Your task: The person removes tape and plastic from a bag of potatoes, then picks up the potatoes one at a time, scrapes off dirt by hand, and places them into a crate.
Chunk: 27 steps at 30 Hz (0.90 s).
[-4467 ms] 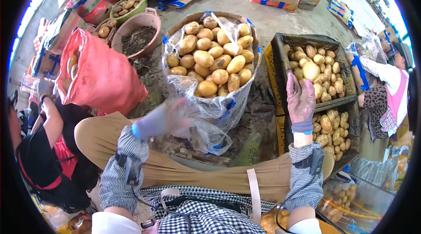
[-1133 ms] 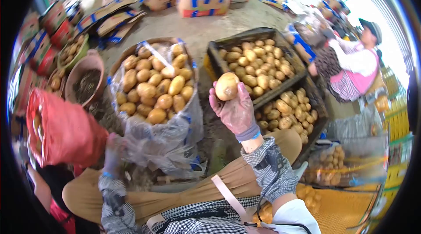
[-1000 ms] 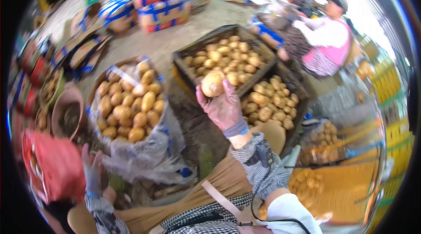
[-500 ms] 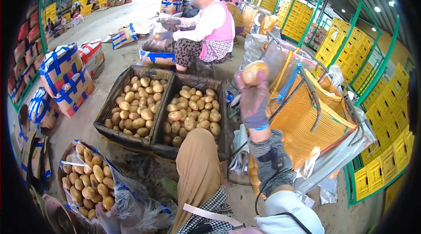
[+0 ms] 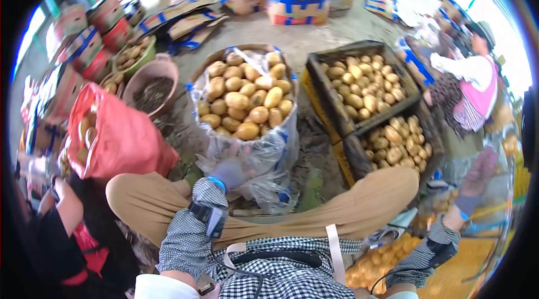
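Observation:
My left hand [image 5: 229, 173], in a greyish glove, is at the near side of a round-topped box of potatoes [image 5: 247, 94], against its clear plastic liner [image 5: 269, 173]. Its fingers look apart, with no potato in them. Out at the right, my right hand [image 5: 478, 173] is gloved and stretched away from me, near a sack with orange mesh [image 5: 466, 262]. Motion smears its fingers, so their grip and anything in them cannot be made out. Two dark crates of potatoes [image 5: 368, 88] [image 5: 396, 145] stand between the box and the right hand.
A red sack of potatoes [image 5: 120, 136] and a pink tub [image 5: 152, 88] stand left of the box. Taped cartons [image 5: 297, 7] are beyond. A person in a pink vest [image 5: 477, 83] sits behind the crates. Another person's arm [image 5: 67, 206] shows at the lower left.
The view has swung left, bringing the box and red sack to the middle. My right hand, earlier raised with a potato, now reaches out at the right, no potato distinguishable. My left hand shows more clearly.

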Available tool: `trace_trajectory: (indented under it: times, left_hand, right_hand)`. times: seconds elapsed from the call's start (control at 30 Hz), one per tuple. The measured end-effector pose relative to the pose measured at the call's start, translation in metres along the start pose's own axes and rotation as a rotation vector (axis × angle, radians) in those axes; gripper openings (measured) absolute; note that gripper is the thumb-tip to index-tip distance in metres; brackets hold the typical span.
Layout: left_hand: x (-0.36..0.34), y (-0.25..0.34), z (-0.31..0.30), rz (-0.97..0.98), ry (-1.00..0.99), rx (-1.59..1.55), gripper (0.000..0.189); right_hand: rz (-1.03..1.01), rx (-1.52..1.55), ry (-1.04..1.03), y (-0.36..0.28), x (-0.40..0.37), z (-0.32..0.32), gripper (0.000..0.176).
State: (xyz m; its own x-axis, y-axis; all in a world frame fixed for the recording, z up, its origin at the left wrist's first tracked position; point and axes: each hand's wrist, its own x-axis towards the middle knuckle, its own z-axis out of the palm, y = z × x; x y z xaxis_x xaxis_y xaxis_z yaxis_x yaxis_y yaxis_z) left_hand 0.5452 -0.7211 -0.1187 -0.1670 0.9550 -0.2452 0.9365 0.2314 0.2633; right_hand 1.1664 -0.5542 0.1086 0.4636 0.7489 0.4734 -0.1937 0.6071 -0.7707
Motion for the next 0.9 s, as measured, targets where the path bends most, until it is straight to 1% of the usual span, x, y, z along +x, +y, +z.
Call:
trace_trajectory:
  times: [0.03, 0.07, 0.1, 0.13, 0.17, 0.2, 0.27, 0.33, 0.4, 0.43, 0.47, 0.5, 0.53, 0.57, 0.6, 0.63, 0.67, 0.7, 0.73, 0.77, 0.8, 0.83, 0.87, 0.9]
  left_hand:
    - [-0.002, 0.003, -0.010, 0.038, -0.153, -0.008, 0.070]
    - [-0.005, 0.002, -0.013, 0.083, -0.305, -0.021, 0.067]
    - [-0.005, -0.009, 0.002, 0.099, -0.313, -0.124, 0.061]
    - [-0.011, -0.003, -0.015, 0.073, -0.316, -0.135, 0.061]
    - [-0.017, 0.012, -0.052, -0.075, -0.349, -0.341, 0.058]
    - [-0.016, 0.017, -0.074, -0.224, -0.375, -0.543, 0.056]
    - [0.000, -0.011, -0.058, -0.140, 0.086, -0.353, 0.050]
    - [0.024, -0.016, -0.069, -0.078, 0.345, -0.240, 0.053]
    - [0.066, -0.022, -0.067, -0.095, 0.350, -0.210, 0.056]
    - [0.086, -0.025, -0.061, -0.099, 0.355, -0.181, 0.060]
    - [0.104, -0.027, -0.054, -0.100, 0.346, -0.176, 0.060]
    - [0.122, -0.027, -0.047, -0.133, 0.304, -0.044, 0.065]
    - [0.139, -0.026, -0.038, -0.164, 0.269, 0.085, 0.069]
    - [0.154, -0.025, -0.029, -0.234, 0.318, 0.114, 0.071]
    - [0.164, -0.028, -0.025, -0.226, 0.317, 0.113, 0.071]
    - [0.172, -0.035, -0.024, -0.224, 0.365, -0.041, 0.070]
    - [0.178, -0.041, -0.020, -0.227, 0.412, -0.196, 0.069]
    - [0.179, -0.045, -0.012, -0.175, 0.565, -0.330, 0.066]
    - [0.170, -0.035, -0.024, -0.178, 0.559, -0.321, 0.066]
    - [0.159, -0.023, -0.034, -0.117, 0.524, -0.729, 0.065]
    - [0.148, -0.012, -0.038, -0.055, 0.473, -1.136, 0.063]
    - [0.141, -0.002, -0.036, 0.051, 0.462, -1.378, 0.064]
    - [0.132, 0.005, -0.035, 0.115, 0.329, -1.520, 0.065]
    - [0.118, 0.024, -0.045, 0.087, 0.271, -1.504, 0.067]
  right_hand:
    - [0.096, 0.068, -0.092, 0.040, -0.013, 0.029, 0.051]
    - [0.187, 0.134, -0.182, 0.070, -0.040, 0.075, 0.052]
    - [0.240, 0.057, -0.253, 0.083, -0.074, 0.124, 0.052]
    - [0.295, -0.033, -0.324, 0.094, -0.109, 0.172, 0.052]
    - [0.342, -0.041, -0.406, 0.114, -0.134, 0.197, 0.047]
    - [0.386, -0.048, -0.484, 0.136, -0.158, 0.216, 0.045]
    - [0.486, -0.385, -0.794, 0.150, -0.202, 0.254, 0.042]
    - [0.317, -0.204, -1.133, 0.207, -0.245, 0.246, 0.037]
    - [0.165, -0.444, -1.315, 0.232, -0.272, 0.233, 0.042]
    - [0.175, -0.438, -1.315, 0.238, -0.281, 0.228, 0.042]
    - [0.491, -0.428, -1.324, 0.242, -0.288, 0.223, 0.046]
    - [0.803, -0.412, -1.310, 0.245, -0.290, 0.220, 0.051]
    - [0.801, -0.414, -1.304, 0.245, -0.288, 0.221, 0.051]
    - [0.656, -0.578, -1.436, 0.243, -0.284, 0.224, 0.054]
    - [0.507, -0.745, -1.556, 0.238, -0.280, 0.227, 0.056]
    - [0.405, -0.740, -1.563, 0.233, -0.277, 0.232, 0.056]
    - [0.411, -0.743, -1.561, 0.238, -0.277, 0.228, 0.056]
    - [0.363, -0.561, -1.473, 0.246, -0.279, 0.224, 0.052]
    - [0.317, -0.378, -1.375, 0.251, -0.281, 0.222, 0.049]
    - [0.328, -0.368, -1.371, 0.254, -0.281, 0.221, 0.049]
    - [0.619, -0.292, -1.286, 0.254, -0.280, 0.220, 0.045]
    - [0.904, -0.215, -1.187, 0.253, -0.279, 0.219, 0.041]
    - [0.918, -0.216, -1.190, 0.252, -0.280, 0.220, 0.041]
    - [1.066, -0.031, -1.071, 0.251, -0.280, 0.223, 0.040]
